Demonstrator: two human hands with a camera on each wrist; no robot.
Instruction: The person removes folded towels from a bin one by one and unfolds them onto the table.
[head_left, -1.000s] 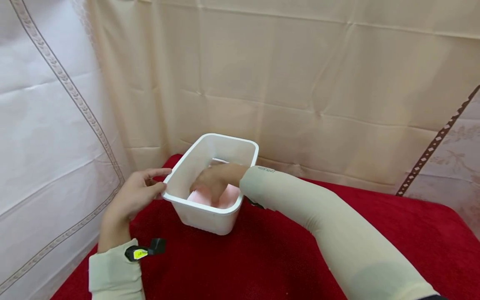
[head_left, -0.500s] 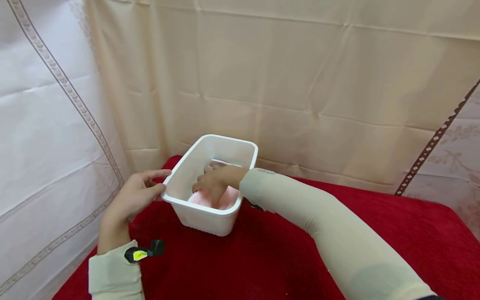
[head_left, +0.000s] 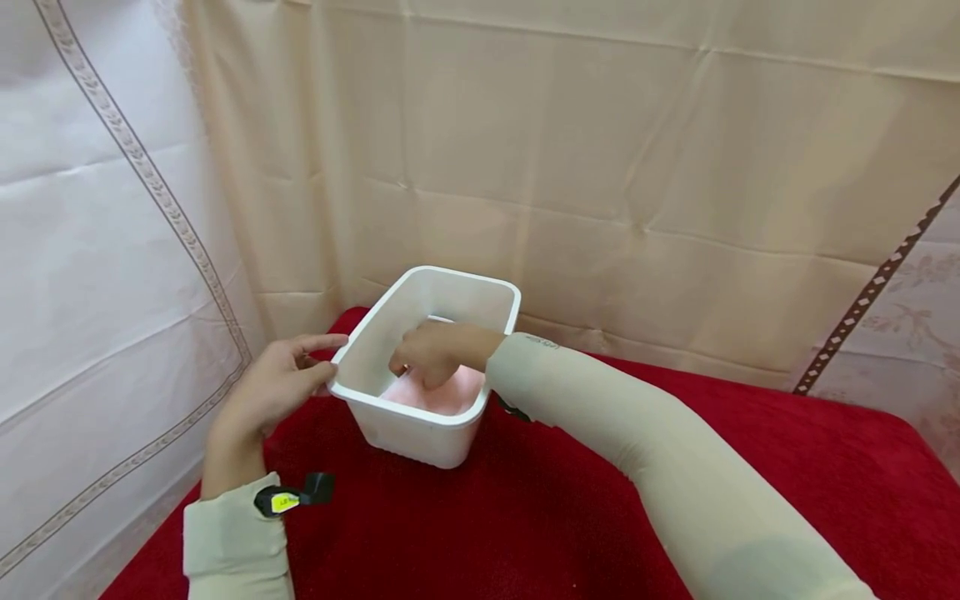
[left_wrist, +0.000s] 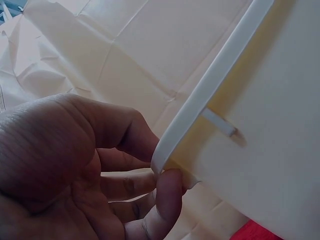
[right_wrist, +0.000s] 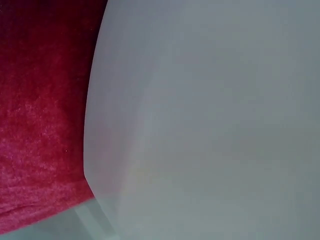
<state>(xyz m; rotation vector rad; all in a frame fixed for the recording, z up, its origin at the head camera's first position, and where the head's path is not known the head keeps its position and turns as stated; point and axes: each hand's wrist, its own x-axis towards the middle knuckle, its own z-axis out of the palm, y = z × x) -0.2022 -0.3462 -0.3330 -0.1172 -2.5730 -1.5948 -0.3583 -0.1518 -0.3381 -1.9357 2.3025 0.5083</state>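
Note:
A white plastic tub (head_left: 405, 437) with a rolled rim stands on a red cloth. At its near left corner my left hand (head_left: 273, 387) pinches the rim between thumb and fingers. The left wrist view shows those fingers (left_wrist: 137, 135) curled at the rim's corner. My right hand (head_left: 435, 354) reaches down inside the tub, over a flat, pale pink item (head_left: 450, 396) on the bottom. Its fingers bend downward and their tips are hidden, so I cannot tell whether they hold anything. A white edge (head_left: 441, 319) shows behind the right hand. In the right wrist view, the tub's outer wall (right_wrist: 200, 120) fills most of the picture.
The red cloth (head_left: 540, 508) covers the table around the tub. Behind it hangs a beige curtain (head_left: 562, 167), close to the tub's far end. A white patterned curtain (head_left: 90, 250) borders the left side. Another patterned sheet (head_left: 915, 325) hangs at the right.
My right hand has lifted slightly and its spread fingers have drawn in, showing more of the pink item. My left hand stays on the tub's rim.

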